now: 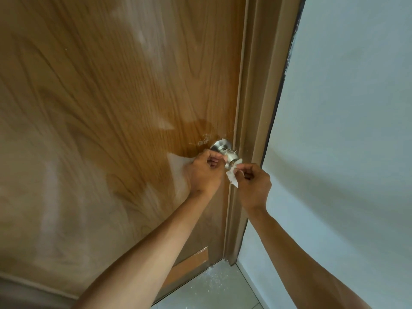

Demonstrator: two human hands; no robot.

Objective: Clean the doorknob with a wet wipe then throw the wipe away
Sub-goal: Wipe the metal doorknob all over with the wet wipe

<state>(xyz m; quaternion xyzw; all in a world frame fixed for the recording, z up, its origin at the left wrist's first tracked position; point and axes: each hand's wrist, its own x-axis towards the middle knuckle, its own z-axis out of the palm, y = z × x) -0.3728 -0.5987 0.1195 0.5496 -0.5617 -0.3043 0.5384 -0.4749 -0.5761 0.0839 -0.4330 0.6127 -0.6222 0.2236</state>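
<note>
A wood-grain door fills most of the view, closed against its brown frame, with a pale blue-grey wall taking up the right side. Whitish, dusty smears spread across the door face, and a darker, cleaner patch surrounds the lock area. Near the door's bottom edge sits a rectangular patch of lighter brown board, and below it a strip of light tiled floor is speckled with white flecks near the threshold.

Two bare forearms rise from the lower edge of the view and meet at the door's latch side. The left hand is curled with its fingers bent inward, fingertips pinching one end of the wet wipe just beside the knob. The right hand is likewise clenched, thumb and fingers gripping the other end of the wipe.

The doorknob is a brushed silver round knob on a circular rose, close to the frame edge. The white wipe is looped around the knob's underside, pressed against the metal, with a crumpled tail hanging down between the two hands. The hands cover the lower part of the knob; its upper part and rose are visible above them.
</note>
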